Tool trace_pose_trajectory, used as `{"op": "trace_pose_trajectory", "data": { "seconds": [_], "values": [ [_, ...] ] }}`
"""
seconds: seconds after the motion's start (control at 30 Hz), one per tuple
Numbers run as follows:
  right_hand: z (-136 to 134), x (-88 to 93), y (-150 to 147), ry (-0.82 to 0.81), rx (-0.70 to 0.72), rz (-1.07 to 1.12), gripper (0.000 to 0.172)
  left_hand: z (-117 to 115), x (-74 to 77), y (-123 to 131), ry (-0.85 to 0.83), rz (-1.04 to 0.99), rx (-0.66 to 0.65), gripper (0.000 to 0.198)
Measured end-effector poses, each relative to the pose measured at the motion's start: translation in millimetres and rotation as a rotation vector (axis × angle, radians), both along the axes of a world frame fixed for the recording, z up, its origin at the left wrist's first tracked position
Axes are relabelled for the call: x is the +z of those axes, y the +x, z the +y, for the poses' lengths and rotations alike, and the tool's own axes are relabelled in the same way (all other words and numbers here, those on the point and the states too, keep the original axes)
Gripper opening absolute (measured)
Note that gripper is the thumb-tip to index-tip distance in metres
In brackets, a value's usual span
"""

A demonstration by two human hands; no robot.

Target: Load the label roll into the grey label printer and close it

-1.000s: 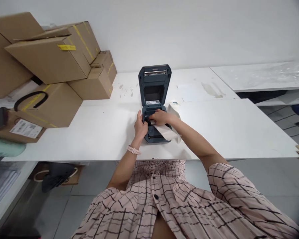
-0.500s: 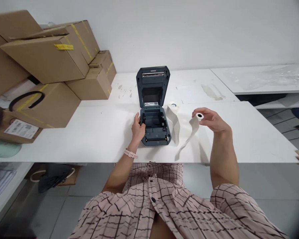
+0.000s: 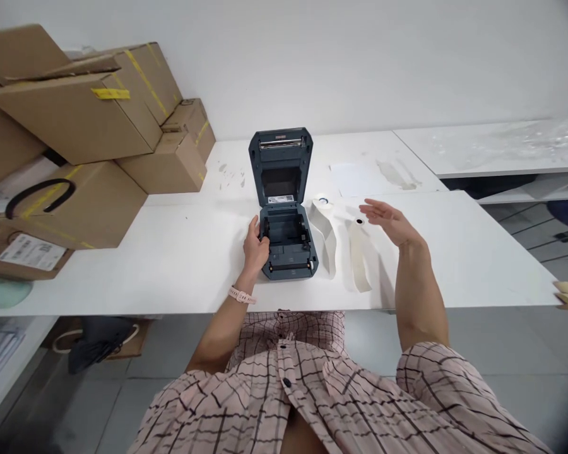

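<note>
A printer (image 3: 284, 208) of dark blue-grey plastic, boxy with bevelled corners, stands near the middle of the bench's (image 3: 435, 265) front edge. Its long axis runs front to back; the raised lid (image 3: 281, 165) stands at the rear, inner face toward the person, a shiny metal strip (image 3: 281, 144) across it. The left hand (image 3: 256, 247) pinches the printer's left wall, thumb at the rim. The right hand (image 3: 390, 222) is spread flat, fingers extended, just beside a small white roll (image 3: 355, 228) whose thin paper tail (image 3: 359, 261) trails toward the front edge. Between that and the printer, a blue-ringed roll (image 3: 322, 203) trails a bent strip (image 3: 330, 243) likewise.
</note>
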State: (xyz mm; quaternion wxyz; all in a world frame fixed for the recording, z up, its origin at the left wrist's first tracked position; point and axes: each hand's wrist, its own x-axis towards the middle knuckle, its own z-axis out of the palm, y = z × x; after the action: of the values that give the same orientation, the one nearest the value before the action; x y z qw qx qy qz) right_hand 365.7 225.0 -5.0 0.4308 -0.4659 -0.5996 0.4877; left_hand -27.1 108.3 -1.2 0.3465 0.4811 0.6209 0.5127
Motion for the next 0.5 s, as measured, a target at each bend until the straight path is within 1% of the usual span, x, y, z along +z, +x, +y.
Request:
{"op": "trace_pose_trajectory", "data": {
  "seconds": [0.03, 0.07, 0.1, 0.17, 0.23, 0.27, 0.3, 0.37, 0.43, 0.5],
  "values": [
    [5, 7.5, -3, 0.023, -0.022, -0.003, 0.062, 0, 1.7, 1, -0.014, 0.006, 0.0, 0.078],
    [12, 14.9, -9, 0.028, -0.015, -0.022, 0.064, -1, 3.8, 1, -0.037, 0.012, 0.001, 0.078],
    [19, 21.5, -18, 0.017, 0.023, -0.055, 0.069, -1, 5.8, 2, -0.062, 0.016, 0.004, 0.079],
    [37, 30.5, -42, -0.039, 0.161, -0.144, 0.083, -2, 9.2, 3, -0.08, 0.016, 0.003, 0.081],
    [53, 32.2, -68, -0.105, 0.291, -0.226, 0.092, -2, 10.8, 3, -0.081, 0.013, 0.003, 0.082],
    [59, 30.5, -80, -0.131, 0.322, -0.254, 0.091, -3, 11.1, 4, -0.079, 0.014, 0.005, 0.082],
    [64, 27.8, -91, -0.148, 0.329, -0.271, 0.086, -2, 11.2, 4, -0.079, 0.018, 0.009, 0.082],
    [67, 21.7, -105, -0.157, 0.301, -0.276, 0.073, -2, 11.2, 4, -0.086, 0.03, 0.018, 0.082],
    [61, 19.1, -111, -0.14, 0.272, -0.257, 0.065, -2, 11.2, 5, -0.089, 0.036, 0.029, 0.083],
    [50, 23.9, -111, -0.115, 0.275, -0.223, 0.064, -2, 11.3, 6, -0.09, 0.046, 0.038, 0.083]
  ]
}}
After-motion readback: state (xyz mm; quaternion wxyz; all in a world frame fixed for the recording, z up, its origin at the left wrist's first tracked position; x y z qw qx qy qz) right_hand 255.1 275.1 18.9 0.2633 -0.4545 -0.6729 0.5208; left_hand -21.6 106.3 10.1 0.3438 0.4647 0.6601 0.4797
